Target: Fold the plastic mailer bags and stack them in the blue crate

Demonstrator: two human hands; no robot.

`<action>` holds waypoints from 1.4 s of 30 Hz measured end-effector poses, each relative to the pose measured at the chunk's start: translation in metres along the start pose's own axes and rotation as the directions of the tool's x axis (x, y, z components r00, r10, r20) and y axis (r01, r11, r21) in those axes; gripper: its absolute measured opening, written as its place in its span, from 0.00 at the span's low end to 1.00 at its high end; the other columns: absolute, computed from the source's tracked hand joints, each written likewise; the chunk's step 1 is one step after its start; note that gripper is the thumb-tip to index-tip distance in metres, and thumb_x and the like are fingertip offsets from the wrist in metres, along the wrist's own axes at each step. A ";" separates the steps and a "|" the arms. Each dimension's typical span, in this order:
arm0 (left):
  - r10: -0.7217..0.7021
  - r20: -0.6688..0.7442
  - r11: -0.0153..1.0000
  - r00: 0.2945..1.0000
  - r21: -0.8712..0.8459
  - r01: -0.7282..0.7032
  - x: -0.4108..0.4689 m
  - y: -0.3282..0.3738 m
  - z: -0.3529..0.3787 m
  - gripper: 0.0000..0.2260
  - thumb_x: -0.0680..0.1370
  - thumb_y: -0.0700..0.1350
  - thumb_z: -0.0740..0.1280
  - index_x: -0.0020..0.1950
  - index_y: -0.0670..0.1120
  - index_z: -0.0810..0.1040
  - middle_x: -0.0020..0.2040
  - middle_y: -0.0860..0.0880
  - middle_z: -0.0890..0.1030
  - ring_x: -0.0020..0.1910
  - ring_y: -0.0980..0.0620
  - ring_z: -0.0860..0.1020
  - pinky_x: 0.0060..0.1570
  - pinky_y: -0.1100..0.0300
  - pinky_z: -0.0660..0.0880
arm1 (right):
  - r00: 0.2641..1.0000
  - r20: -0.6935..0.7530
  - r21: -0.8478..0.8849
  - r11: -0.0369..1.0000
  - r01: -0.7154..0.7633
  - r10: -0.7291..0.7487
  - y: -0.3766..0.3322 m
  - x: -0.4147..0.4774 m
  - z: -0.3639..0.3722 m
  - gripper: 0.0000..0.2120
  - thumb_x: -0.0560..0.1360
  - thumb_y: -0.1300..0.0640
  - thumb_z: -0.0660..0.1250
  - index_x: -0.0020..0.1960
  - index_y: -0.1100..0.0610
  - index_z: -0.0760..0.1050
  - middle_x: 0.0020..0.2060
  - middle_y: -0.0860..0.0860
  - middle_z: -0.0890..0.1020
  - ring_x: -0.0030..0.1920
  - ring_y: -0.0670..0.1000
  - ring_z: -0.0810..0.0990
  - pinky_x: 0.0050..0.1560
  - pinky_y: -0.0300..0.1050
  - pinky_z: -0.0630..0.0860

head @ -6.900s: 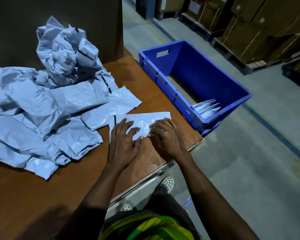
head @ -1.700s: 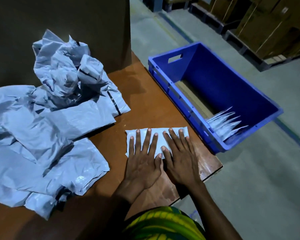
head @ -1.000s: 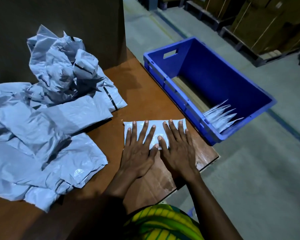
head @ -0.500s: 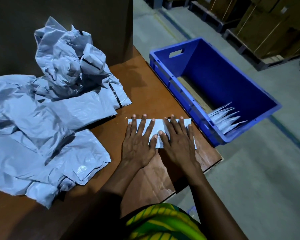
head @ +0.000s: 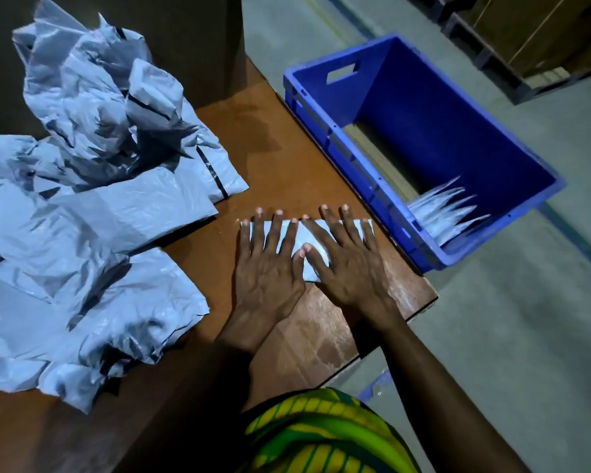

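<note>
As the left hand and right hand press flat, fingers straight, the mailer creases.
Close at frame right, the crate suits quick stacking.

— Can any writing, label, brand or number be read?
— None can be read. Nothing legible is seen on the mailer bags, the blue crate or the cardboard boxes, which are dimly lit.
</note>
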State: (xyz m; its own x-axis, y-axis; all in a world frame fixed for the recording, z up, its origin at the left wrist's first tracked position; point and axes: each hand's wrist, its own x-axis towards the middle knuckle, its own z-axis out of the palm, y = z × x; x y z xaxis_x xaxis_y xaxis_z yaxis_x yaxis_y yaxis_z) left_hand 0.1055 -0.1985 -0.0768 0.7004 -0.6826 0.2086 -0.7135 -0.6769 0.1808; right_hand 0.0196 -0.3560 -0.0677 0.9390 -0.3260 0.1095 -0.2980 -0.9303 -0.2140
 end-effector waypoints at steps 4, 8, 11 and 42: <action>0.001 -0.012 1.000 1.000 0.015 -0.001 0.005 0.009 0.001 0.27 0.88 0.53 0.51 0.85 0.46 0.51 0.85 0.45 0.49 0.84 0.40 0.44 0.81 0.38 0.44 | 1.000 0.003 0.018 1.000 0.011 -0.012 0.003 -0.002 0.001 0.26 0.87 0.39 0.49 0.84 0.41 0.54 0.84 0.45 0.53 0.84 0.51 0.43 0.81 0.64 0.50; 0.008 0.050 1.000 0.999 0.006 -0.008 0.004 0.005 0.006 0.28 0.87 0.54 0.48 0.86 0.48 0.48 0.86 0.46 0.45 0.83 0.38 0.41 0.79 0.32 0.45 | 1.000 -0.002 0.025 1.000 0.015 -0.015 0.002 -0.001 0.001 0.26 0.87 0.40 0.48 0.84 0.41 0.54 0.85 0.46 0.53 0.84 0.52 0.42 0.82 0.63 0.47; 0.009 0.100 1.000 0.995 -0.025 -0.007 0.007 -0.001 0.009 0.28 0.87 0.56 0.47 0.86 0.49 0.48 0.86 0.47 0.44 0.83 0.37 0.40 0.78 0.31 0.45 | 0.999 0.030 0.025 1.000 -0.014 0.013 0.002 0.000 0.003 0.26 0.87 0.38 0.47 0.84 0.40 0.53 0.84 0.44 0.53 0.84 0.50 0.42 0.82 0.62 0.47; -0.012 -0.245 0.989 0.970 -0.146 -0.024 -0.073 -0.020 0.003 0.16 0.78 0.36 0.66 0.65 0.41 0.83 0.67 0.43 0.82 0.67 0.40 0.80 0.65 0.45 0.78 | 0.937 -0.207 0.341 0.877 0.337 -0.280 -0.046 0.021 -0.016 0.12 0.78 0.61 0.72 0.60 0.55 0.86 0.60 0.51 0.85 0.63 0.54 0.80 0.59 0.52 0.81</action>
State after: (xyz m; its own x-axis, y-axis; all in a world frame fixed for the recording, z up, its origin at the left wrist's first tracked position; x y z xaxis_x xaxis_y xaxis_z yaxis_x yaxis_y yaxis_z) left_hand 0.0693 -0.1360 -0.0984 0.6833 -0.5862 0.4353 -0.7254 -0.6125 0.3141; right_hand 0.0502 -0.3225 -0.0398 0.9283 -0.0798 0.3631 0.1139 -0.8687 -0.4820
